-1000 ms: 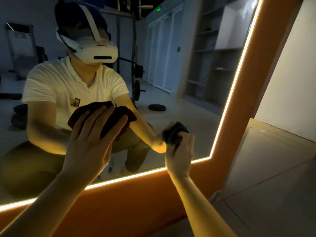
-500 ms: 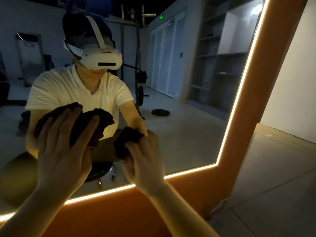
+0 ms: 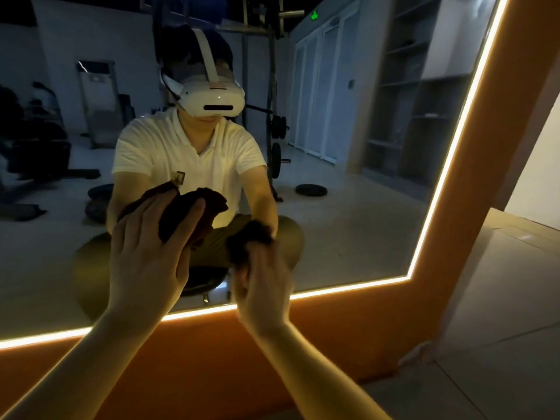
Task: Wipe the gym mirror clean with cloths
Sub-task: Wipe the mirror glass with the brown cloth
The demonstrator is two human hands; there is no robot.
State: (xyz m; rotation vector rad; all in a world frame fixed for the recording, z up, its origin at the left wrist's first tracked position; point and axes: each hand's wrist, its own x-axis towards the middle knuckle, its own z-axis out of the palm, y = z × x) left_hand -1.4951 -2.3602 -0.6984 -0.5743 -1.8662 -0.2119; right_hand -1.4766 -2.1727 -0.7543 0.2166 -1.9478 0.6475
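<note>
Left hand [image 3: 145,262], centre-left of frame: grip flat, fingers spread, pressing a maroon cloth [image 3: 197,210] on the mirror [image 3: 363,213]. Right hand [image 3: 260,289], just beside it at centre, is blurred: grip looks curled round a wadded dark cloth [image 3: 247,241], also on the glass. Both sit low, just above the lit strip [image 3: 348,287] along the bottom edge. Most open glass lies right and up of the grips; the right hand is nearer and likely takes it. Cloths soft, nappy; glass smooth, hard; frame [image 3: 212,359] matte orange.
</note>
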